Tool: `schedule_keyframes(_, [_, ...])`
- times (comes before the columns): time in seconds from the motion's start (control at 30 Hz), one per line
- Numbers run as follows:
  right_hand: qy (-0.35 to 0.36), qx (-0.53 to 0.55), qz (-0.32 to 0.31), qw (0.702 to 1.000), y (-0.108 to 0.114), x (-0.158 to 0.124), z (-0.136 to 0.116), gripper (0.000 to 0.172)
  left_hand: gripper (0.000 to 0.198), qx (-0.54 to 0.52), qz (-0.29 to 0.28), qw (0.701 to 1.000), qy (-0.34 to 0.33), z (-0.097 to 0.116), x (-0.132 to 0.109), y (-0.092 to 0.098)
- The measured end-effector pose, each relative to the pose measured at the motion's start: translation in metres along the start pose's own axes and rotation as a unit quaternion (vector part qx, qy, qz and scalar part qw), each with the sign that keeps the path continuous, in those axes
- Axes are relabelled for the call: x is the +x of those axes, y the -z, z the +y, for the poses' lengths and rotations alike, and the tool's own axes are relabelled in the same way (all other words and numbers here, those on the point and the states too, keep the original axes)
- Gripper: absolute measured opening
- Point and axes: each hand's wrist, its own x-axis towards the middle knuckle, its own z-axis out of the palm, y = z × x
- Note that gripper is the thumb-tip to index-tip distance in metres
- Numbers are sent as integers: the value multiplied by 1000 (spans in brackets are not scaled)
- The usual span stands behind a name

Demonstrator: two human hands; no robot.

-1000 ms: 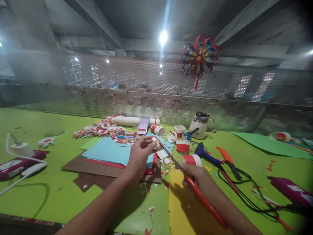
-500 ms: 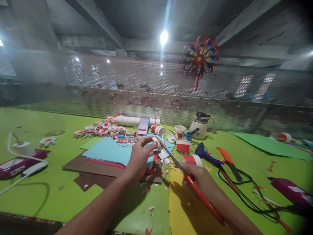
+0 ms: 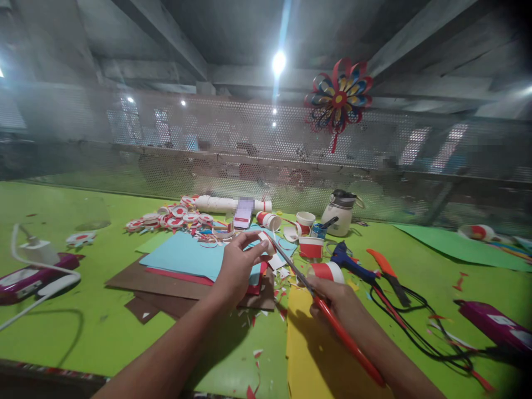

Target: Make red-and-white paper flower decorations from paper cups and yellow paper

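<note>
Between its thumb and fingers, my left hand (image 3: pixel 243 256) pinches a small white and red paper piece (image 3: pixel 268 243), above the edge of the blue paper sheets (image 3: pixel 183 256). My right hand (image 3: pixel 338 293) is closed around red-handled scissors (image 3: pixel 307 284), whose blades point up and left to the paper piece. Whether the blades are cutting into it I cannot tell. Just beyond the right hand lies a red and white paper cup (image 3: pixel 328 271) on its side. Below that hand is a yellow sheet (image 3: pixel 310 354).
Small scraps (image 3: pixel 282 291) litter the green table (image 3: pixel 137 343). Behind stand cut cups (image 3: pixel 311 247), a lidded jug (image 3: pixel 338 213) and a phone (image 3: pixel 243 213). Red-white paper discs (image 3: pixel 178 219) pile at left. Rightward lie a blue glue gun (image 3: pixel 353 263), an orange-handled cutter (image 3: pixel 386 269) and a purple power strip (image 3: pixel 494 324).
Almost nothing differs. Both hands, the paper piece and the scissors keep nearly the same places.
</note>
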Motion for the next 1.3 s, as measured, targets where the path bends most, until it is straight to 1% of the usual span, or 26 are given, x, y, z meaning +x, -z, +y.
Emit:
schedule_keyframes(0.07, [0,-3,0,1000,0,0,0,28,35,-7,4,1000,1,0,1,0])
schedule_keyframes(0.23, [50,-21,26,998,-2,3,5,31,36,-20,30,999,5,2,2,-1])
schedule_keyframes(0.43, [49,-10,19,999,-1,4,2,32,36,3,6,1000,-5,0,1,-1])
schedule_keyframes(0.67, [44,21,12,999,2,2,-1,35,35,6,-3,1000,-14,-2,0,0])
schedule_keyframes(1.0, [35,-3,10,999,-1,2,4,40,35,12,1,1000,-17,-4,1,1])
schedule_keyframes(1.13, [41,6,14,999,-1,1,2,39,36,13,5,1000,-25,-5,1,1])
schedule_keyframes(1.3, [52,32,18,998,-2,3,4,37,35,14,9,999,-46,-1,-1,-2])
